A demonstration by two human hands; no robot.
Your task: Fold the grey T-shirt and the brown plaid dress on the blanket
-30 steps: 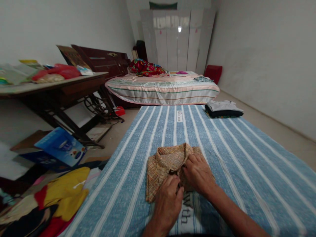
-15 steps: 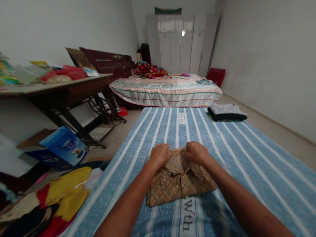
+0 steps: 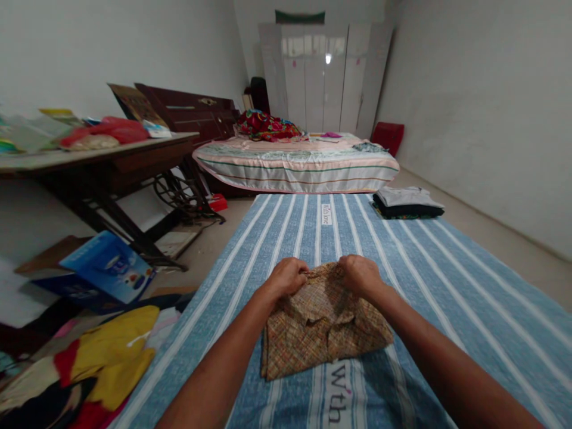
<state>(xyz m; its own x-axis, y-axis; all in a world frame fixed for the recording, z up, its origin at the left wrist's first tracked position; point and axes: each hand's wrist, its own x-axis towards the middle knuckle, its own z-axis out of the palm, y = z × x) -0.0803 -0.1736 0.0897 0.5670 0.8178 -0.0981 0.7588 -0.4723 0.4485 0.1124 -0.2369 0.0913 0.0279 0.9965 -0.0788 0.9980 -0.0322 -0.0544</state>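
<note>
A folded tan plaid shirt (image 3: pixel 319 333) lies on the blue and white striped sheet (image 3: pixel 447 286) in front of me. My left hand (image 3: pixel 286 277) is closed on the shirt's far left edge near the collar. My right hand (image 3: pixel 360 274) is closed on its far right edge. Both arms reach forward over the sheet, either side of the shirt.
A stack of folded clothes (image 3: pixel 406 201) sits at the sheet's far right corner. A heap of yellow, red and dark clothes (image 3: pixel 89 369) lies on the floor at left, beside a blue box (image 3: pixel 107 274). A cluttered dark table (image 3: pixel 89 161) stands left; a bed (image 3: pixel 295 161) lies beyond.
My hands moved from the shirt's near front edge to its far collar edge. They now grip that far edge, and the shirt lies folded more compactly.
</note>
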